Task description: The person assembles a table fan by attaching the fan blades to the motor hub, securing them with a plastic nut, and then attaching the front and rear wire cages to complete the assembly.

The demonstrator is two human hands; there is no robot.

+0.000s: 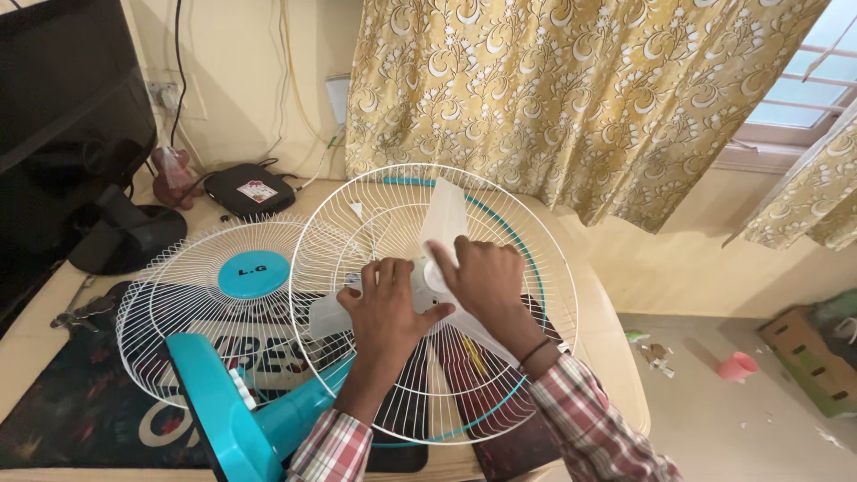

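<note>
A table fan lies taken apart on a table. Its white rear wire guard (536,295) stands tilted, with a translucent white blade (444,214) mounted inside it. My left hand (388,308) rests flat on the blade's hub area, fingers spread. My right hand (482,277) presses on the white hub (436,278) at the blade's centre. The teal fan body and stand (232,411) lies below my left arm. The loose front guard (178,312) with a teal centre disc (253,274) lies flat to the left.
A dark mat (71,411) covers the beige table (616,357). A black monitor (62,107) and its base stand at the far left, with a black box (250,189) behind. Keys (80,312) lie at left. Yellow curtains (571,98) hang behind. A pink cup (737,366) sits on the floor.
</note>
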